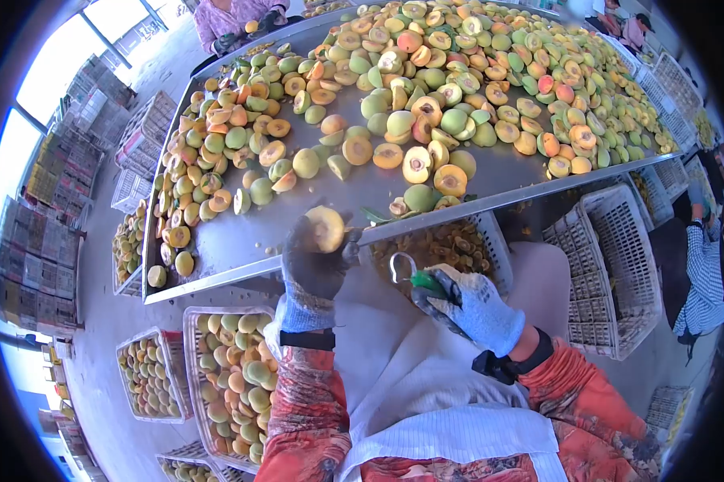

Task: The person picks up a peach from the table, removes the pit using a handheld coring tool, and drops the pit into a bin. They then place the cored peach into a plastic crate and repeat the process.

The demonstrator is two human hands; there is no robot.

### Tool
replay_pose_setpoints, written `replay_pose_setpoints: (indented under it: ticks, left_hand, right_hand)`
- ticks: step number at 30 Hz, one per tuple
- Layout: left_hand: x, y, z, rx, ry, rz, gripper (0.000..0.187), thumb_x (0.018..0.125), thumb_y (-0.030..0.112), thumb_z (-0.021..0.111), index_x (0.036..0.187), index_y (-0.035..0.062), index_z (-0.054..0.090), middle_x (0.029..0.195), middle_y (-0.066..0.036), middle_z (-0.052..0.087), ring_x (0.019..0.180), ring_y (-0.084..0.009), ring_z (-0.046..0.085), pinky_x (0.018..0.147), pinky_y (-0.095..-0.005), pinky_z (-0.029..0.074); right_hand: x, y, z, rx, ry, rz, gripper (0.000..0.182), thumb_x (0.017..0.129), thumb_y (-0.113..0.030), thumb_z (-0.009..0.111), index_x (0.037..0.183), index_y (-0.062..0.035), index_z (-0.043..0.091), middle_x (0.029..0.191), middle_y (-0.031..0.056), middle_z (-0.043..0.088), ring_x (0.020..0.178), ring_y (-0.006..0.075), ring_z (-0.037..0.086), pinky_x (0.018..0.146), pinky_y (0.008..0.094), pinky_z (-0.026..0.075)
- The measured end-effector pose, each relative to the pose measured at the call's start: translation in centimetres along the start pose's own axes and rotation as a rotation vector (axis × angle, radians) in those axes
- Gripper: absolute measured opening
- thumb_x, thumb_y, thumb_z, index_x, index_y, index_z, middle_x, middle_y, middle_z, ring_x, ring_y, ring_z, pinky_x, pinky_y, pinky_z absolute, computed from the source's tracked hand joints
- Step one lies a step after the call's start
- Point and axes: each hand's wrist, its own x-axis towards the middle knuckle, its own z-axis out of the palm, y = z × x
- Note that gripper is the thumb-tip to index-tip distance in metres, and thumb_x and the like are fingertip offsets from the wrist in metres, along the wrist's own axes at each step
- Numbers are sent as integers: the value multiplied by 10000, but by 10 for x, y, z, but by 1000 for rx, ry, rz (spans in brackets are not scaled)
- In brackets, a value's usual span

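My left hand [318,269], in a dark-coated blue glove, holds a halved yellow fruit [326,229] over the near edge of the metal table [241,233], its cut face up. To its right, my right hand [474,305], in a blue and grey glove, is closed round the green handle of a tool [426,281] with a curved metal loop at its end. The loop points toward the left hand and does not touch the fruit. Many whole and halved peach-like fruits [416,164] lie across the table beyond both hands.
Below the table edge stands a crate with dark scraps [450,245]. Fruit-filled crates [189,369] are on the floor at lower left, and white crates [627,273] at right. A person [225,24] works across the table; another person's patterned sleeve [699,281] shows at far right.
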Motion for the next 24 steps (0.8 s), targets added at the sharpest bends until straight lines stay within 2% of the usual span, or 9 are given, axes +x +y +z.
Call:
replay_pose_setpoints:
  ticks: [1,4,9,11,15,17,20,22,24]
  left_hand:
    - [-5,-10,0,30,-27,11,456,853,348,511,1214,73,473,1107,-188,551,896,-280,591,666,-374,546]
    - [-28,-30,17,91,-9,-4,471,863,333,504,1219,28,466,1111,-163,554,991,-286,571,739,-402,535]
    - [-38,-44,22,282,-11,223,416,859,278,507,1159,-10,514,1087,-131,566,977,-235,577,808,-363,507]
    - [-43,-46,25,320,-4,255,402,858,267,508,1139,-19,529,1085,-128,567,967,-221,579,818,-347,500]
    - [-61,-41,49,398,-57,254,402,853,257,515,1126,-37,536,1089,-131,566,976,-214,568,842,-328,476]
    - [-74,-40,62,602,-59,375,382,853,218,506,1126,-49,530,1090,-134,563,1001,-217,548,869,-322,454]
    - [-94,-42,86,508,-40,346,406,784,105,561,1146,-64,488,1115,-163,555,975,-233,561,856,-340,469]
    - [-94,-54,77,525,46,401,395,770,92,538,1137,-46,495,1110,-162,558,951,-227,566,832,-341,478]
    - [-95,-60,65,608,52,413,395,787,146,545,1136,-34,505,1060,-133,563,912,-195,546,799,-312,460]
  right_hand:
    - [4,-8,2,-238,79,-186,291,793,-303,632,939,-63,554,693,168,585,624,312,601,523,389,460]
    - [10,-29,3,-393,-30,-169,360,779,-287,642,1011,-32,537,784,176,601,699,351,595,593,400,469]
    - [5,-30,8,-492,14,-178,334,769,-284,651,945,-31,523,773,155,600,686,326,606,579,390,471]
    - [0,-27,10,-492,121,-271,341,786,-354,626,900,-47,529,607,142,585,556,302,601,499,393,466]
    - [-9,-32,9,-523,119,-204,351,790,-371,617,898,-49,533,600,140,587,547,299,602,488,395,466]
    - [-13,-32,9,-467,77,-168,334,780,-327,638,915,-47,516,631,135,582,557,321,587,496,397,453]
    - [-27,-36,11,-316,94,-174,345,812,-370,591,918,-50,517,613,171,564,557,364,568,475,426,438]
    - [-39,-47,4,-262,-54,-16,463,838,-436,520,1067,-33,506,640,190,585,588,365,584,519,440,456]
    - [-43,-25,26,-67,21,-31,412,838,-400,535,1033,-36,536,687,200,593,645,380,588,565,448,454]
